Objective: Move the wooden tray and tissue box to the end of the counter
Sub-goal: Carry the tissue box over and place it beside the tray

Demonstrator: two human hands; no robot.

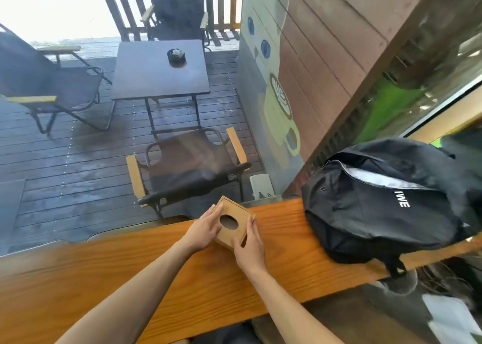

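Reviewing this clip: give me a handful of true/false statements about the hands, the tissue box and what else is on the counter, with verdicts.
1. Both hands are on the tissue box. True: the left hand is at its left side and the right hand at its right.
2. The tissue box has a round opening on top. True.
3. A red backpack lies on the counter. False: the backpack is black.
4. The backpack is to the left of the box. False: it lies to the right, apart from the box.
5. The wooden tray sits beside the box. False: no tray is in view.
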